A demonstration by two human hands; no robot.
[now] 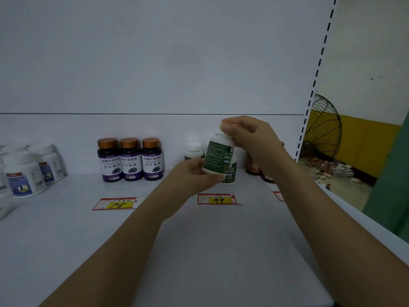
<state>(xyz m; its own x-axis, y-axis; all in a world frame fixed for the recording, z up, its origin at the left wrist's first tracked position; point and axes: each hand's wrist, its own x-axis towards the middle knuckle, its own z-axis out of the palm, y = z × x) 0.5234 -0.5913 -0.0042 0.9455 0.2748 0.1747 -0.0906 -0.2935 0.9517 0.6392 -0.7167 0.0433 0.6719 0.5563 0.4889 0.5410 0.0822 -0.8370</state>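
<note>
- the green-label bottle (218, 157) is up off the shelf (199, 240), tilted a little, held between both hands.
- the left hand (194, 173) cups it from below, fingers curled round the base.
- the right hand (250, 138) comes over the top, thumb and fingers pinching the white cap (219, 127); whether the cap is loose i cannot tell.
- from where i stand it looks like the checking step: the bottle is being turned or looked over, or its cap tested, not yet placed.
- just beyond the left hand stand two matching bottles (194, 150), one partly hidden behind the held one; the 99 price tag (218, 199) lies below the hands.
- the next move probably calls for lowering the bottle upright into that group, label to the front, without knocking its neighbours.
- the brown bottles (253, 166) sit close behind the right wrist, so the arm needs care as it comes down.
- the purple-label bottles (131, 159) stand well out to the left of the left hand.
</note>
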